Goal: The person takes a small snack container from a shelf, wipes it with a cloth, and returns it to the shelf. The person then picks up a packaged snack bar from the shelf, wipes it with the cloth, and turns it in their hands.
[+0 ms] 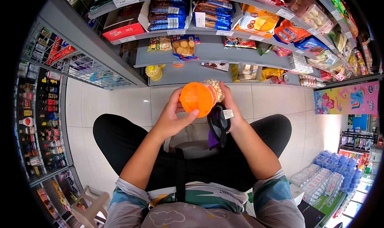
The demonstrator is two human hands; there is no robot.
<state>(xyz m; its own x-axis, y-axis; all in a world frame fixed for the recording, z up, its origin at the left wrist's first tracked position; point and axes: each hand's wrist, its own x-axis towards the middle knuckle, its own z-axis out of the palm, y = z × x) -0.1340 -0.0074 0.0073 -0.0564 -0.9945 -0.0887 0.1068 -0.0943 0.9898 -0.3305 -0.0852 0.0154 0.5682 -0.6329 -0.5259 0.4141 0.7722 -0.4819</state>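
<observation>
Between my hands, above my lap, is a clear plastic jar (216, 89) of small round beige snacks, tilted so its orange lid (196, 100) faces me. My left hand (171, 115) is closed around the lid side, its thumb lying on the lid's rim. At the other end, my right hand (235, 113) grips the jar's body; some of its fingers are hidden behind it. A dark grey and purple cloth (218, 126) with a white tag hangs from my right hand beside the jar.
Ahead stand grey shelves (224, 55) with packaged biscuits and snacks; a yellow-lidded jar (154, 72) sits on the lowest one. Drink bottles line a rack (50, 116) at left, near a beige plastic stool (91, 207). Packs of bottled water (324, 180) are stacked at right.
</observation>
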